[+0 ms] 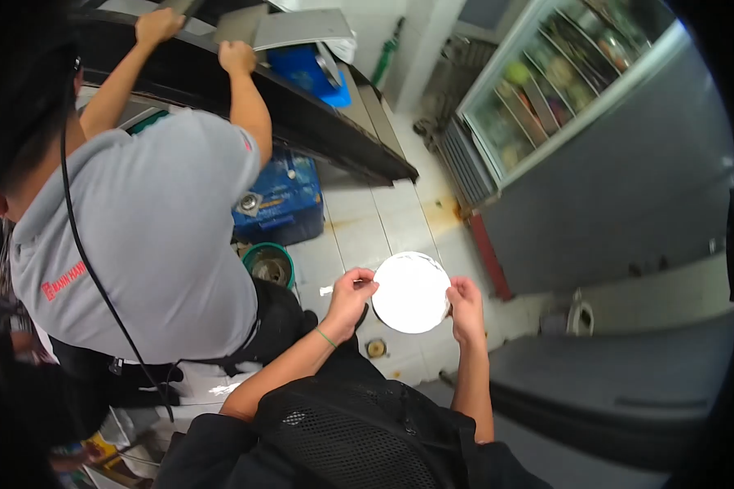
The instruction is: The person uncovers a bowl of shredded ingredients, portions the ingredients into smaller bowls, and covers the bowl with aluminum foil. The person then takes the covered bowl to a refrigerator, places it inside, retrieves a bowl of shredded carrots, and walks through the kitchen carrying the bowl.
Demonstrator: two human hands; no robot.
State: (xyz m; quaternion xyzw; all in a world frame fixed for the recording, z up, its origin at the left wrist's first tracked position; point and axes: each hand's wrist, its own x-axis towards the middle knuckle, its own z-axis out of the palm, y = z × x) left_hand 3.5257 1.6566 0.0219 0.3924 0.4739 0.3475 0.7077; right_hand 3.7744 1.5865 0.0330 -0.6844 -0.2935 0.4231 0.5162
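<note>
A round white plate (411, 292), so bright that its surface detail is washed out, is held out in front of me above the tiled floor. My left hand (350, 303) grips its left rim between thumb and fingers; a thin green band circles that wrist. On the opposite side, my right hand (466, 308) pinches the right rim. Whether anything lies on the plate cannot be made out in the glare.
Close on my left stands a person in a grey shirt (139, 236), both hands raised at a dark-edged counter (334, 134). Below are a blue box (289, 196) and a green bucket (269, 265). A glass-door fridge (546, 90) with vegetables stands right. A floor drain (376, 348) lies below.
</note>
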